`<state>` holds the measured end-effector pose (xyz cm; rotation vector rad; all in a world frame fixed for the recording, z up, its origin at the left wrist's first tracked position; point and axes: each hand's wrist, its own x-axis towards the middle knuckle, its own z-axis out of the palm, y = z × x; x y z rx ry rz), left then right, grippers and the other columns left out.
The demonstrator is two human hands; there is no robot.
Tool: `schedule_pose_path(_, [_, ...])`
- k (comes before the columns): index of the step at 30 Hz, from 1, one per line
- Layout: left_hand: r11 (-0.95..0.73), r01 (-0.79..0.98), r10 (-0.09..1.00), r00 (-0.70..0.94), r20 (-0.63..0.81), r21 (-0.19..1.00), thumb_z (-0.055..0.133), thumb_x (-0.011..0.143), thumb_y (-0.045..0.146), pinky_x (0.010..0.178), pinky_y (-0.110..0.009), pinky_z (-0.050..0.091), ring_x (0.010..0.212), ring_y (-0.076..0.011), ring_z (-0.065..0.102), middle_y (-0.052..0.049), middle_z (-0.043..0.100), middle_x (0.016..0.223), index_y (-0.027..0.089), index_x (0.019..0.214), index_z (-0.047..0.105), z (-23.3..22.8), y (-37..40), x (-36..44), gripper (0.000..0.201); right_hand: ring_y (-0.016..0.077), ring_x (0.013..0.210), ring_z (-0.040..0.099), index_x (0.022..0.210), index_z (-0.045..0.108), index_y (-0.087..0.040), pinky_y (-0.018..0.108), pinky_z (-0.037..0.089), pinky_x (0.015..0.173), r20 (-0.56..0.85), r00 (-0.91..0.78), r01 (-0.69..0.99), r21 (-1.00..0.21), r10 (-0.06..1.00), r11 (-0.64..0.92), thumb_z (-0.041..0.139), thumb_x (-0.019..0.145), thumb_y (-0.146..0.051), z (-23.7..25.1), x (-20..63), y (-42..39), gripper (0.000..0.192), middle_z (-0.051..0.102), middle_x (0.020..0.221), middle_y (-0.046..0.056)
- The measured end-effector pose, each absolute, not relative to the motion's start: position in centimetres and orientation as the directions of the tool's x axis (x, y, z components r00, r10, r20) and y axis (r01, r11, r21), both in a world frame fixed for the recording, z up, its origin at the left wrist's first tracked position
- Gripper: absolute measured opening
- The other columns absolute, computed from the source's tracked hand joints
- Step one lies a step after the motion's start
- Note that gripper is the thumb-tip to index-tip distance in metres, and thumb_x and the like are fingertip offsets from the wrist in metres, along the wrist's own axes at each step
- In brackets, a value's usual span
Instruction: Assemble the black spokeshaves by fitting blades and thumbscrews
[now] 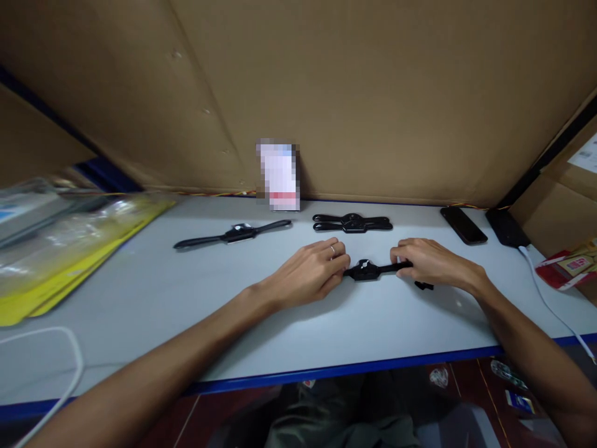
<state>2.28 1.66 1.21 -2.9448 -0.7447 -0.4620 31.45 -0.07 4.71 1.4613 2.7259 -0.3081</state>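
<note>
Both hands close on one black smartwatch [368,269] lying flat on the pale desk [153,292], just in front of the person. The left hand [310,270] has its fingers curled down over the left strap end, so that end is hidden; the fingertips meet the strap right beside the round watch body. The right hand [431,262] pinches the other strap between thumb and fingers, with the strap running out from under the knuckles toward the watch face. Neither grip is spread wide: each is narrowed to the width of the strap, fingers bent and touching it.

Judging by its look, the watch is light, with a small hard body in the middle and soft, bendy straps on either side. The straps would flex and droop if lifted by one tip alone, so holding close to the body, or at both straps at once as here, looks steadiest. The face is probably the part to keep from scraping.

A tiny black piece [423,285] lies on the desk just beside the right hand. Farther back lie a single watch [233,234] stretched out to the left, and a pair of watches [352,223] side by side behind the hands. A dark phone [463,224] rests to the right.
</note>
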Motion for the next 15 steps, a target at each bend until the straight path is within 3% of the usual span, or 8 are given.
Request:
schedule_pose_path(7, [-0.899,0.437,0.390,0.824,0.411,-0.022,0.041,0.098,0.013,0.073,-0.034,0.050,0.083,-0.0197,0.053,-0.007,0.064,0.090,0.017,0.090,0.062,1.3,1.1,2.6,0.023,0.0205,0.081,0.058,0.089,0.067,-0.021,0.034,0.040,0.073,-0.060,-0.565,0.809,-0.238,0.823,0.538,0.065,0.088,-0.021,3.9,29.7,-0.5,0.002,0.064,0.091,0.006])
schedule_pose_path(9, [-0.902,0.429,0.374,0.824,0.427,-0.039,0.040,0.099,0.013,0.073,-0.033,0.049,0.083,-0.0195,0.052,-0.006,0.064,0.090,0.017,0.091,0.062,1.3,1.0,2.7,0.023,0.0203,0.082,0.060,0.096,0.071,-0.021,0.035,0.044,0.078,0.020,-0.541,0.788,-0.336,0.841,0.515,0.066,0.090,-0.023,3.0,28.3,-0.6,0.008,0.067,0.095,0.006])
schedule_pose_path(12, [-0.896,0.442,0.379,0.815,0.439,-0.048,0.040,0.102,0.016,0.074,-0.033,0.050,0.083,-0.0196,0.053,-0.007,0.065,0.091,0.016,0.093,0.063,1.1,1.2,2.7,0.025,0.0171,0.086,0.065,0.117,0.068,-0.020,0.032,0.051,0.081,0.150,-0.477,0.647,-0.607,0.866,0.462,0.063,0.092,-0.019,1.7,26.8,-0.4,0.025,0.069,0.113,0.008])
schedule_pose_path(13, [-0.890,0.454,0.392,0.812,0.433,-0.046,0.039,0.102,0.017,0.074,-0.034,0.050,0.083,-0.0198,0.053,-0.008,0.065,0.091,0.016,0.094,0.063,1.0,1.4,2.6,0.026,0.0172,0.089,0.066,0.121,0.067,-0.019,0.033,0.052,0.083,0.202,-0.447,0.623,-0.628,0.871,0.466,0.061,0.094,-0.018,1.5,26.8,-0.3,0.028,0.069,0.118,0.009])
schedule_pose_path(15, [-0.878,0.476,0.419,0.808,0.414,-0.041,0.037,0.104,0.019,0.075,-0.035,0.051,0.083,-0.0206,0.054,-0.008,0.065,0.091,0.016,0.094,0.063,0.8,1.8,2.4,0.028,0.0203,0.099,0.066,0.123,0.066,-0.018,0.037,0.053,0.090,0.306,-0.386,0.667,-0.559,0.870,0.492,0.057,0.096,-0.018,1.2,27.3,0.3,0.029,0.069,0.120,0.010])
